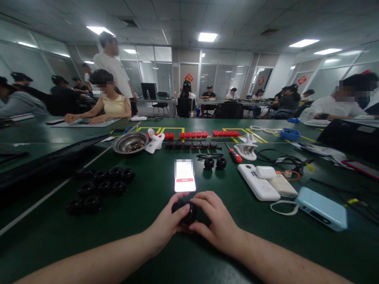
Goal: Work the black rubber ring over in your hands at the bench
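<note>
A dark, glossy, rounded black part (190, 215) is held in front of me, low over the green table. My left hand (168, 216) is closed round its left side, the thumb lying across the top. The fingertips and thumb of my right hand (217, 219) pinch it from the right. Fingers cover much of the part, so its exact kind cannot be told. Just beyond my hands lies a phone (185, 187) with a lit screen. Several black ring-shaped parts (104, 187) sit in rows at left. Two similar black parts (209, 163) stand right of the phone.
A steel bowl (118, 148) holds small metal pieces. Behind the phone are a black strip of parts (192, 145) and red trays (194, 135). At right lie a screwdriver (235, 154), white power bank (257, 185), blue power bank (321, 208) and cables. Other people sit beyond.
</note>
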### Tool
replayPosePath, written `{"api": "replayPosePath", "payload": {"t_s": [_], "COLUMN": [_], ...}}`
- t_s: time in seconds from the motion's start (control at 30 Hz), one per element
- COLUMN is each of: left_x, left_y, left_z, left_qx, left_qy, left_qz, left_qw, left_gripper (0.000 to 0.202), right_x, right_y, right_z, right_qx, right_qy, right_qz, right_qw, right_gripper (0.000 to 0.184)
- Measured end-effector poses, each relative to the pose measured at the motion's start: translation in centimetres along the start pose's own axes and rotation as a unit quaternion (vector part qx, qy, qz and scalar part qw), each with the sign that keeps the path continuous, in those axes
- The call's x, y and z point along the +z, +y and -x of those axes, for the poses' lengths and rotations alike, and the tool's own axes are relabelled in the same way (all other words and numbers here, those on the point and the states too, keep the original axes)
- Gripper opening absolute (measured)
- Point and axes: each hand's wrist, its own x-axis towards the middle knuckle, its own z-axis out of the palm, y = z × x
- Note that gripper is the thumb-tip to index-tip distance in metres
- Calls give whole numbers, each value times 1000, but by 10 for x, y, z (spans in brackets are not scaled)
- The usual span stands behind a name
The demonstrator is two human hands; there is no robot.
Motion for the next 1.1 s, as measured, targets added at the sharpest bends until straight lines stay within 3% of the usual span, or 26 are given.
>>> {"api": "replayPosePath", "payload": {"t_s": [0.17,0.3,0.4,0.53,0.67,0.8,0.97,1.1], "left_x": [1,1,0,-1,0,3,5,3], "left_y": [0,2,2,0,-1,1,6,6], "left_z": [-2,2,4,3,0,-2,3,5], "left_qx": [7,0,-5,5,6,-3,5,-9], "left_qy": [3,15,22,13,6,18,25,22], "left_qz": [-15,16,21,23,18,-17,2,27], "left_qw": [1000,1000,1000,1000,1000,1000,1000,999], "left_gripper": [44,43,53,53,38,35,33,45], "right_x": [1,1,1,0,1,1,-1,-1], "right_y": [-2,-2,0,2,1,0,-3,-1], "right_z": [2,1,0,-1,1,2,0,-1], "right_qx": [-6,36,60,36,8,-20,19,59], "right_qy": [-6,-7,-4,-7,-8,-17,-20,-10], "right_qz": [5,-6,-4,-3,2,28,13,-1], "right_qw": [1000,999,998,999,1000,999,1000,998], "right_gripper": [40,45,39,30,37,43,52,33]}}
